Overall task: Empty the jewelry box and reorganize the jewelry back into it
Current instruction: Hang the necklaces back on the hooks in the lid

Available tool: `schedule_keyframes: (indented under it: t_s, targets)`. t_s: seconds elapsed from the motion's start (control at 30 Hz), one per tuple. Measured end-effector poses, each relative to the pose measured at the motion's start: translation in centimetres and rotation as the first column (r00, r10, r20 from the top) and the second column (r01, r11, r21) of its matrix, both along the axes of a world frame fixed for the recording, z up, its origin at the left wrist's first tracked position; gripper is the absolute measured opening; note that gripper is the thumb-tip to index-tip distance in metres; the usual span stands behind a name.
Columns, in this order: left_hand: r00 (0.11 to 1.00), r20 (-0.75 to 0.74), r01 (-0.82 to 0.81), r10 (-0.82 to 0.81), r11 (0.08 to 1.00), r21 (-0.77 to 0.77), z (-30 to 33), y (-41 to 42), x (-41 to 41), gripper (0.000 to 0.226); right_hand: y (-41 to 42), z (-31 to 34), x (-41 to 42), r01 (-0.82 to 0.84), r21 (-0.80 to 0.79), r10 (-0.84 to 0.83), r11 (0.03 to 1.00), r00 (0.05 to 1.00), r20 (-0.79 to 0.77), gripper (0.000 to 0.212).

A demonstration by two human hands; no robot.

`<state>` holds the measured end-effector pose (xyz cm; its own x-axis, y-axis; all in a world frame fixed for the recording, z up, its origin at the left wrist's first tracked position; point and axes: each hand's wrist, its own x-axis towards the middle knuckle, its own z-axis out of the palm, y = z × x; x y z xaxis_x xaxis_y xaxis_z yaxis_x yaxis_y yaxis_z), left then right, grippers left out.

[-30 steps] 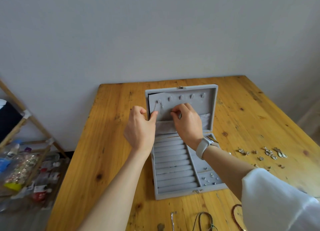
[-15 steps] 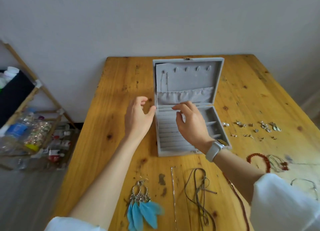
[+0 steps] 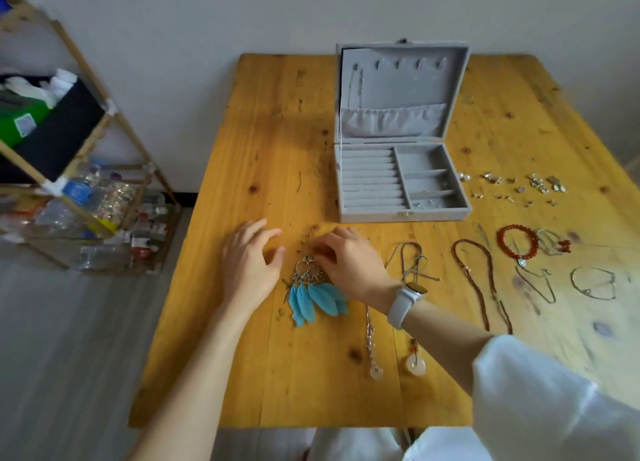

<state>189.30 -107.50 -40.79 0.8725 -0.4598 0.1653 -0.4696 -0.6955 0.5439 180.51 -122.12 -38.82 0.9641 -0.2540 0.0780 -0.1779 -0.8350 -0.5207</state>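
Refilling stage: right hand point(image 3: 349, 263) apparently pinches the feather earrings point(image 3: 313, 292); left hand point(image 3: 251, 263) spread; next, lift into jewelry box point(image 3: 403, 183).

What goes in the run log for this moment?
box open | right hand at feather earrings | left hand open beside | necklaces on table

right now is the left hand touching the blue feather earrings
Apart. The head view shows bare wood between the left hand and the blue feather earrings.

text: none legible | bottle labels point(image 3: 78, 192): blurred
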Motion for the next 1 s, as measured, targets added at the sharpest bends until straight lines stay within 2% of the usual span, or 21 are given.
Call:
schedule_keyframes:
  t_s: [0.1, 0.2, 0.4, 0.57, 0.7, 0.77, 0.83, 0.9, 1.0]
  targets:
    - [1.000, -0.018, 0.014, -0.015, 1.000, -0.025, 0.1, -0.1, -0.3, 0.026, 0.3, 0.0, 0.2, 0.044, 0.013, -0.044, 0.999, 0.999, 0.003, 0.020]
    - [0.998, -0.037, 0.040, -0.043, 0.996, -0.074, 0.2, -0.6, -1.1, 0.022, 0.1, 0.8, -0.1, 0.064, 0.111, -0.067, 0.992, 0.997, 0.031, 0.015]
    - [0.998, -0.010, 0.066, -0.066, 0.998, -0.009, 0.1, -1.3, -2.2, 0.026, -1.0, 2.1, -0.2, 0.076, 0.212, -0.087, 0.974, 0.995, 0.043, 0.013]
    - [0.997, 0.019, 0.075, -0.075, 0.997, 0.025, 0.7, -2.0, -2.1, 0.021, -1.2, 2.6, -0.5, 0.053, 0.348, -0.089, 0.936, 0.992, 0.090, 0.012]
    - [0.994, 0.007, 0.104, -0.105, 0.994, 0.026, 0.6, -1.9, -1.5, 0.016, -2.0, 3.1, -0.8, 0.062, 0.462, -0.101, 0.885, 0.993, 0.060, 0.009]
    - [0.993, -0.016, 0.119, -0.119, 0.992, -0.039, 0.5, -1.8, -1.2, 0.012, -2.6, 3.7, -0.9, 0.056, 0.563, -0.125, 0.825, 0.988, 0.086, 0.014]
    - [0.988, -0.114, 0.075, -0.099, 0.977, -0.199, 1.3, -1.8, -0.7, 0.011, -3.4, 4.7, -0.8, 0.041, 0.642, -0.186, 0.765, 0.970, 0.159, 0.018]
    - [0.963, -0.250, 0.013, -0.101, 0.943, -0.334, 2.8, -2.5, -0.1, 0.012, -4.5, 6.1, -0.3, 0.044, 0.627, -0.249, 0.777, 0.938, 0.242, 0.016]
    - [0.933, -0.324, -0.041, -0.158, 0.847, -0.530, 5.9, -4.8, 1.2, 0.014, -7.2, 8.5, 1.4, 0.109, 0.603, -0.372, 0.790, 0.868, 0.330, 0.010]
